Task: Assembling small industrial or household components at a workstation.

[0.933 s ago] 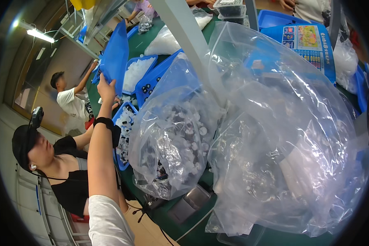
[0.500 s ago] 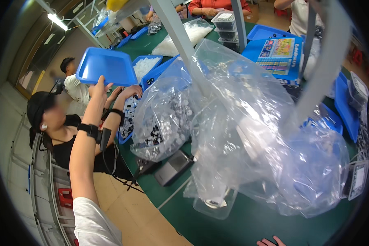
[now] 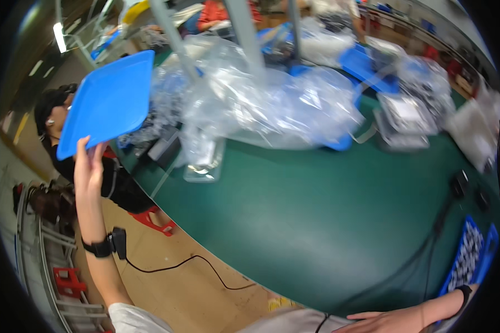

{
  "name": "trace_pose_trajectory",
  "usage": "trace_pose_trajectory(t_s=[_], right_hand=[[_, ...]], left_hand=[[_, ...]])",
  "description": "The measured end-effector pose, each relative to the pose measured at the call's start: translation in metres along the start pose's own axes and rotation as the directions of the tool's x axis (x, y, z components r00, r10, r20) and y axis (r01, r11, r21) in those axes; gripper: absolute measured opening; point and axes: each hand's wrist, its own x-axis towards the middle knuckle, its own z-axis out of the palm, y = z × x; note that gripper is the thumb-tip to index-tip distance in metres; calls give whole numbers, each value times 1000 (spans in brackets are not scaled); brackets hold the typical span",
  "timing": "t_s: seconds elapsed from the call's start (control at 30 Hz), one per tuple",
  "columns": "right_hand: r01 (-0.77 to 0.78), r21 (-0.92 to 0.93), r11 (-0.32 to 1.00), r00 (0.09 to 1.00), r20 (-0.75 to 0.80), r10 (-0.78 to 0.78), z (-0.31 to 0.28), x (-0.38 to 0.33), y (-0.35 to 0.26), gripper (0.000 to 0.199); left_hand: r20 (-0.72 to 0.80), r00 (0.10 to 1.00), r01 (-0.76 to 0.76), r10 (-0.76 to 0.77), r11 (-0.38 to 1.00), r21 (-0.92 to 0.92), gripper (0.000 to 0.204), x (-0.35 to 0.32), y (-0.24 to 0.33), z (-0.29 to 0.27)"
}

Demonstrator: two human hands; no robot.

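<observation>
A shallow blue plastic tray [image 3: 106, 100] is held up at the left by my left hand [image 3: 89, 161], which is closed on its near rim. Nothing shows on the tray's visible face, and it partly hides a seated co-worker in dark clothes. Low at the table's near edge, my right hand [image 3: 380, 322] lies with its fingers stretched out, holding nothing that I can see. Beyond its wrist, at the right, stands a blue tray of small dark and pale parts [image 3: 468, 252].
Large clear plastic bags [image 3: 272, 105] spread across the far side of the green table [image 3: 272, 216], around grey metal posts [image 3: 244, 39]. Stacked clear boxes [image 3: 406, 119] stand at the right. Cables [image 3: 428, 238] cross the right side. A red stool [image 3: 154, 219] is on the floor.
My view has swung to the right and down the table. The blue tray is still in my left hand and now tilts more steeply. My right hand and forearm show more fully.
</observation>
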Motion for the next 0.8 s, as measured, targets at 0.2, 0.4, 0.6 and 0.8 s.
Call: trace_pose_trajectory(t_s=[0.2,0.4,0.6,0.8], right_hand=[[81,61,995,992,-102,-75,119,-38,-50,36],[-230,-382,895,893,-449,37,195,-72,-75,43],[-472,-358,805,545,-837,-52,236,-71,-75,42],[-52,-191,980,662,-741,-109,266,-82,-51,24]], left_hand=[[89,994,70,-64,996,-62,44,-151,11,-33],[112,966,235,-233,972,-7,52,-322,17,16],[308,776,597,-551,799,-73,57,-387,-10,20],[360,705,630,-611,773,77,51,-405,-58,38]])
